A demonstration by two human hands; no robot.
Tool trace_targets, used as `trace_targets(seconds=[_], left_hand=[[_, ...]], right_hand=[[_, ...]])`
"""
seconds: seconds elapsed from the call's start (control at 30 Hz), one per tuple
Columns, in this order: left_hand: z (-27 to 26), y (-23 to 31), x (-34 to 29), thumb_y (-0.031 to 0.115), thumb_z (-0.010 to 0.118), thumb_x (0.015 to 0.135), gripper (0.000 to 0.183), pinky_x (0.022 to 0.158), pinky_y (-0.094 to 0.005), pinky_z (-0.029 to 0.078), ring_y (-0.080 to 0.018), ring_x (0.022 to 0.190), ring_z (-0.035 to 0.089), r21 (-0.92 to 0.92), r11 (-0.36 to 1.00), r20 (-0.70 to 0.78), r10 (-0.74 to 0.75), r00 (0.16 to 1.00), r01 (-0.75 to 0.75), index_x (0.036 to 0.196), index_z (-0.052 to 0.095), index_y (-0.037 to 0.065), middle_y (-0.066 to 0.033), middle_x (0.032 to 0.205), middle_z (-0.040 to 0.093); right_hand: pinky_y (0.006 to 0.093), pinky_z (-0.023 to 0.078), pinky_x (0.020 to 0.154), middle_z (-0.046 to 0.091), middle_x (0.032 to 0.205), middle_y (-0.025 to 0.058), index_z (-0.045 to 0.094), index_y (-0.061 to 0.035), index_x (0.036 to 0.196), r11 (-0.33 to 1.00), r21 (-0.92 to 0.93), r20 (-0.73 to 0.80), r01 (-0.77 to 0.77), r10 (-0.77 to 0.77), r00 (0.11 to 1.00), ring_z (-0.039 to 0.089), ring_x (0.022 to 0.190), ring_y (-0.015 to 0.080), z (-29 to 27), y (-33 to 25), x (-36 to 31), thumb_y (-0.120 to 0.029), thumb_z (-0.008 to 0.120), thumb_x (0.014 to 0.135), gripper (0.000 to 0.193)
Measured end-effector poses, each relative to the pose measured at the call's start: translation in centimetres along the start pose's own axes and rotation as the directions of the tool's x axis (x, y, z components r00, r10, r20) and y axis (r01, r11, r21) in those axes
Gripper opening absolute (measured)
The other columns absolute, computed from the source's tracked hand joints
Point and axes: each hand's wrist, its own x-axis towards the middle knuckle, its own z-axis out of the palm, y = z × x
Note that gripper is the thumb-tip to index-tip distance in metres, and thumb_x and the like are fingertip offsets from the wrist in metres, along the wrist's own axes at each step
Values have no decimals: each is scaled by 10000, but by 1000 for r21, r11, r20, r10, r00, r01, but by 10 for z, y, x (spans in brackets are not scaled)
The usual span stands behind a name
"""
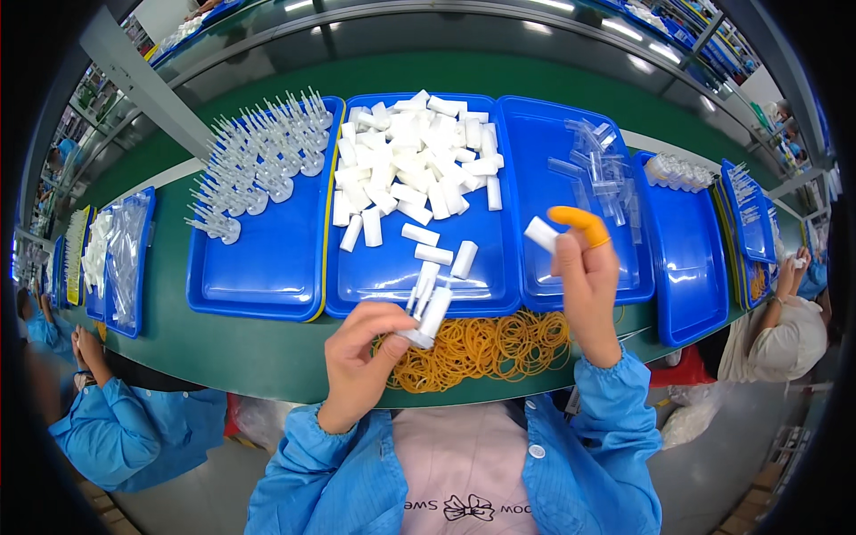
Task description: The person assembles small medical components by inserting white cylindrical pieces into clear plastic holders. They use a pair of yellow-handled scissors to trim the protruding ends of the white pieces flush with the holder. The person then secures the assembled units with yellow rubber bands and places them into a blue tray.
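My left hand [358, 358] grips a pronged plastic holder [416, 338] by its round base, its prongs pointing up and away from me. A white cylinder [435, 312] sits upright on one side of it, among the prongs. Raised over the right tray, my right hand [588, 283] pinches another white cylinder [540, 234] between thumb and index finger. An orange finger cot [581, 223] covers one finger of that hand. Beyond my hands, a heap of white cylinders [415, 152] fills the far part of the middle blue tray [374, 276], with several loose ones nearer me.
More pronged holders [267, 160] stand in the left blue tray [254, 276]. Clear plastic tubes [602, 165] lie in the right blue tray [580, 290]. Yellow rubber bands [481, 352] are piled at the green table's near edge. Co-workers sit left [134, 419] and right [780, 334].
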Motion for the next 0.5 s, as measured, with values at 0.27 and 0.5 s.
trace_targets(seconds=[0.27,0.5], left_hand=[[9,24,1,-14,689,750,153,711,-313,455,-215,819,579,158,937,242,268,932,-311,885,704,56,-63,888,634],[13,25,3,-46,667,740,242,694,-308,443,-210,803,580,139,938,314,263,912,-318,952,706,65,-59,916,632]], right_hand=[[228,427,809,603,963,38,580,-14,1079,861,438,295,-261,137,946,547,868,81,0,-10,-17,-131,566,911,205],[252,438,843,605,956,38,593,-29,1028,751,510,398,-419,226,889,561,908,94,5,-5,-18,-91,592,884,157]])
